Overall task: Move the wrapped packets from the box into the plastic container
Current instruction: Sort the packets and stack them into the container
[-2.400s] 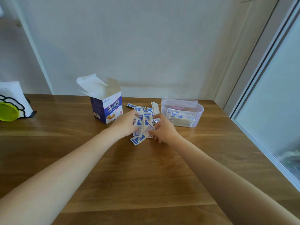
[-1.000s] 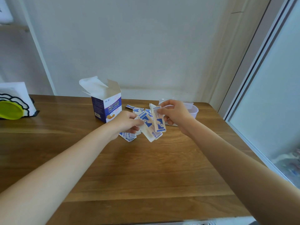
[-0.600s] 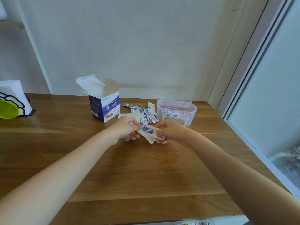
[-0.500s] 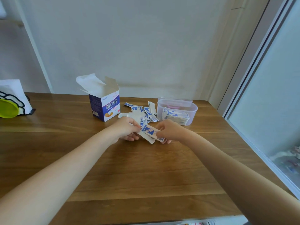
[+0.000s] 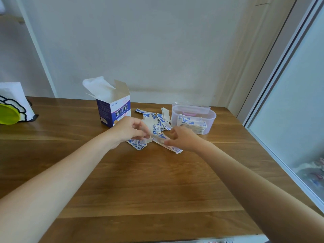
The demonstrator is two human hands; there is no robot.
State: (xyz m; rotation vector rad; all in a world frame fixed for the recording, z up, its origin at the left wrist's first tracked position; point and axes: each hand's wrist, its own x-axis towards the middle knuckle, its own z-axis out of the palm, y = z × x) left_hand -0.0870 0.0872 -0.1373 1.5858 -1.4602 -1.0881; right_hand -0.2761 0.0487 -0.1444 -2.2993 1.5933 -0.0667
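Note:
An open purple-and-white box [image 5: 114,109] stands upright on the wooden table [image 5: 157,181]. To its right, several blue-and-white wrapped packets [image 5: 158,120] lie loose in a pile. The clear plastic container [image 5: 209,118] at the right holds a stack of packets [image 5: 192,124]. My left hand [image 5: 129,131] and my right hand [image 5: 182,139] meet in front of the pile. Both pinch a small bundle of packets [image 5: 172,148] that lies low over the table. A few more packets [image 5: 138,143] lie flat just below my left hand.
A white paper bag with a yellow-green round shape [image 5: 10,109] stands at the table's far left edge. A wall runs behind the table. A glass sliding door [image 5: 289,102] borders its right side. The container's lid [image 5: 191,106] lies behind the container.
About a second ago my right hand held a bundle up near the container. Both hands have since come down together, and the bundle now sits low over the table in front of the pile.

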